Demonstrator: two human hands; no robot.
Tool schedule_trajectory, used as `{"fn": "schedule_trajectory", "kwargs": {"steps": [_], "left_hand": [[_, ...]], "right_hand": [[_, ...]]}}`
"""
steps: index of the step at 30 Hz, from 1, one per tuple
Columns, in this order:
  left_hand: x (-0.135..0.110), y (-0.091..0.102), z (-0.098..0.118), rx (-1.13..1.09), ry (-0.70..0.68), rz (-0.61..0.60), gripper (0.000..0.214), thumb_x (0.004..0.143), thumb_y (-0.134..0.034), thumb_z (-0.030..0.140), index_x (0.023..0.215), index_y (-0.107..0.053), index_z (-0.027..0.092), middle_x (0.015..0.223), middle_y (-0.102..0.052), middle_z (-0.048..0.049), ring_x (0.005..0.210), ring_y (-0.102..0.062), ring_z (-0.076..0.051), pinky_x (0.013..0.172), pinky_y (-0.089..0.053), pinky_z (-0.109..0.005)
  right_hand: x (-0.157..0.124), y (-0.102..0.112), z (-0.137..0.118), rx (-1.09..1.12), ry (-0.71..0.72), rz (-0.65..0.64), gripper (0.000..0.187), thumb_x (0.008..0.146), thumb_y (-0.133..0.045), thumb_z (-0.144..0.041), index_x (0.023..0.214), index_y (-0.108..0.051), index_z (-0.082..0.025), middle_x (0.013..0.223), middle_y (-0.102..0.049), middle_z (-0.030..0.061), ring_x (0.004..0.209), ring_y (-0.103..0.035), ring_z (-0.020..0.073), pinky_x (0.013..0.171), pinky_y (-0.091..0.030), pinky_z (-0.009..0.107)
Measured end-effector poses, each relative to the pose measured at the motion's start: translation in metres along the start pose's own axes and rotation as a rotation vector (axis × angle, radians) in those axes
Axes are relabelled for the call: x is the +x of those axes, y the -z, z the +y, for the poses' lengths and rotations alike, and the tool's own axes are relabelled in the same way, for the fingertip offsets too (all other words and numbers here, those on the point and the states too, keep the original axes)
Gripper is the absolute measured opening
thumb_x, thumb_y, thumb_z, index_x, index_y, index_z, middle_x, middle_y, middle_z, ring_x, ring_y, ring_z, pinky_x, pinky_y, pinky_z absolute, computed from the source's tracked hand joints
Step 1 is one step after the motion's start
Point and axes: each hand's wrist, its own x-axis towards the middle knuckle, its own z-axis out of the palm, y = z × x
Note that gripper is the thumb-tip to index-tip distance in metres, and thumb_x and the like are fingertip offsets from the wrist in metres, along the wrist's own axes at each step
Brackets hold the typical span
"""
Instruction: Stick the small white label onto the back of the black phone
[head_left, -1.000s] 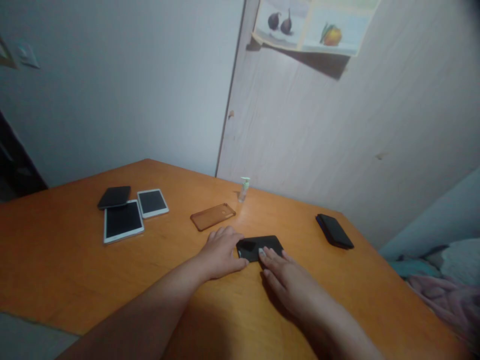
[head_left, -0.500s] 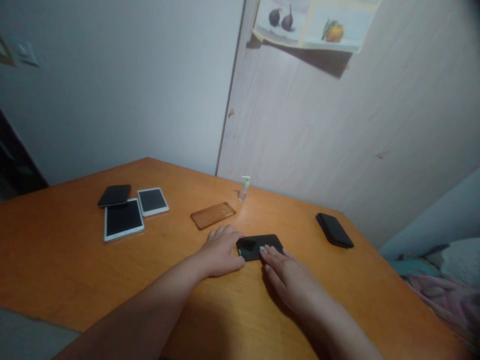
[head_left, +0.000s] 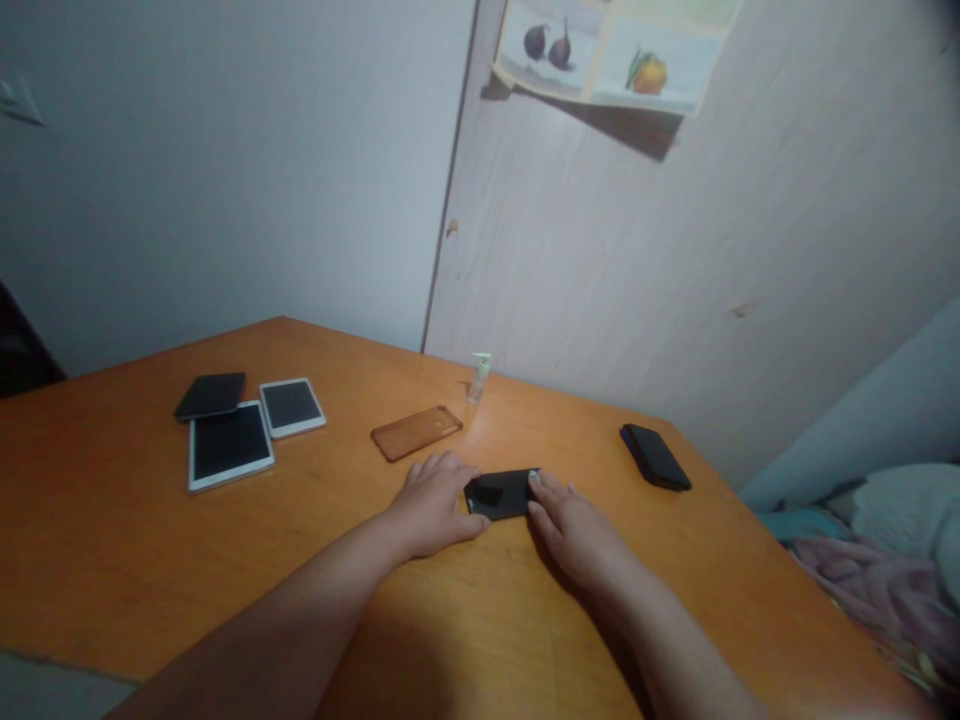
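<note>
A black phone (head_left: 499, 493) lies flat on the wooden table in front of me. My left hand (head_left: 437, 503) grips its left end, thumb at the near edge and fingers at the far edge. My right hand (head_left: 566, 515) rests over the right end of the phone. Under its fingertips, a small white wad (head_left: 534, 478), perhaps tissue or cloth, presses on the phone's surface near the far right corner. Behind my left hand lies a translucent brown phone case (head_left: 417, 433). A small clear pump bottle (head_left: 478, 380) stands upright beyond the case.
On the left of the table (head_left: 315, 570) lie a larger white tablet (head_left: 231, 443), a smaller white tablet (head_left: 292, 407) and a dark flat case (head_left: 211, 396) overlapping the larger tablet. A black wallet-like case (head_left: 655, 457) lies at the right. Behind the table rises a wall.
My right hand has slid the white wad across the phone towards its far right corner. My left hand keeps its hold on the left end. The view has shifted slightly.
</note>
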Motion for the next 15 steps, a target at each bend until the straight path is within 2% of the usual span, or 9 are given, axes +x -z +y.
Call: {"fn": "schedule_trajectory", "kwargs": {"steps": [2, 7, 12, 13, 15], "left_hand": [[0.000, 0.000, 0.000, -0.002, 0.003, 0.003, 0.050, 0.074, -0.070, 0.051, 0.118, -0.066, 0.028, 0.112, -0.060, -0.0067, 0.109, -0.055, -0.031, 0.093, -0.044, -0.041], [0.000, -0.002, 0.000, 0.001, 0.003, 0.000, 0.053, 0.073, -0.070, 0.049, 0.121, -0.065, 0.025, 0.113, -0.060, -0.0077, 0.112, -0.053, -0.032, 0.094, -0.043, -0.042], [0.001, -0.003, 0.000, 0.003, 0.006, 0.013, 0.050, 0.073, -0.069, 0.048, 0.118, -0.065, 0.027, 0.113, -0.060, -0.0073, 0.112, -0.054, -0.032, 0.095, -0.042, -0.043], [0.001, -0.004, 0.000, 0.004, 0.009, 0.013, 0.049, 0.073, -0.069, 0.047, 0.118, -0.065, 0.027, 0.114, -0.060, -0.0073, 0.111, -0.054, -0.032, 0.095, -0.042, -0.043], [0.001, -0.004, 0.000, 0.007, 0.010, 0.010, 0.049, 0.074, -0.069, 0.047, 0.118, -0.065, 0.027, 0.114, -0.060, -0.0074, 0.110, -0.054, -0.031, 0.095, -0.042, -0.043]], "right_hand": [[-0.001, 0.003, 0.001, -0.009, 0.013, -0.012, 0.055, 0.100, -0.038, -0.036, 0.147, -0.047, -0.011, 0.155, -0.039, 0.0151, 0.145, -0.036, 0.0277, 0.120, -0.027, 0.048], [-0.012, 0.011, 0.003, 0.080, 0.143, -0.093, 0.050, 0.101, -0.036, -0.038, 0.144, -0.053, -0.019, 0.150, -0.047, 0.0100, 0.142, -0.041, 0.0234, 0.120, -0.028, 0.045], [-0.001, 0.003, 0.007, -0.018, -0.031, 0.022, 0.052, 0.101, -0.036, -0.036, 0.143, -0.052, -0.011, 0.150, -0.047, 0.0170, 0.142, -0.040, 0.0301, 0.120, -0.021, 0.056], [0.000, 0.000, 0.003, -0.031, -0.041, 0.038, 0.053, 0.101, -0.035, -0.036, 0.144, -0.052, -0.010, 0.150, -0.046, 0.0183, 0.143, -0.039, 0.0309, 0.120, -0.021, 0.056], [0.001, -0.003, -0.009, -0.008, 0.039, 0.028, 0.054, 0.102, -0.034, -0.040, 0.146, -0.049, -0.011, 0.153, -0.042, 0.0176, 0.145, -0.036, 0.0302, 0.121, -0.020, 0.055]]}}
